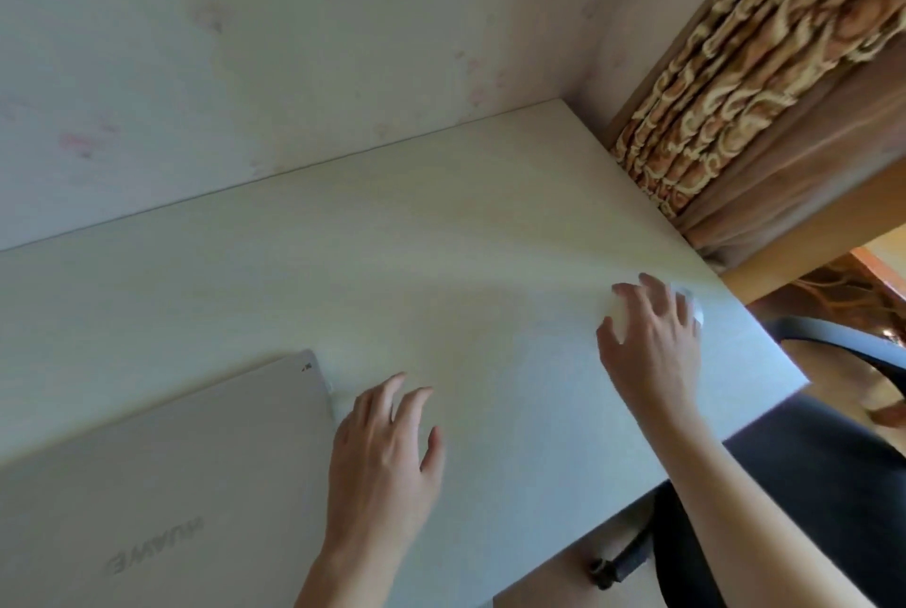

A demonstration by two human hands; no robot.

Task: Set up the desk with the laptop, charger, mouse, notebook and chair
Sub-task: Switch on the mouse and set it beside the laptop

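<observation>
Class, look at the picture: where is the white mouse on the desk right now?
In the head view, the mouse sits near the desk's right edge, under the right hand, close to the curtain.

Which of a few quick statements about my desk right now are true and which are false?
1. The laptop is closed. True.
2. The right hand rests on a black mouse. False: the mouse under it is white.
3. The left hand grips the laptop lid. False: it hovers beside the laptop, fingers spread.
4. The chair is black. True.
5. The mouse sits near the desk's right edge. True.
</observation>
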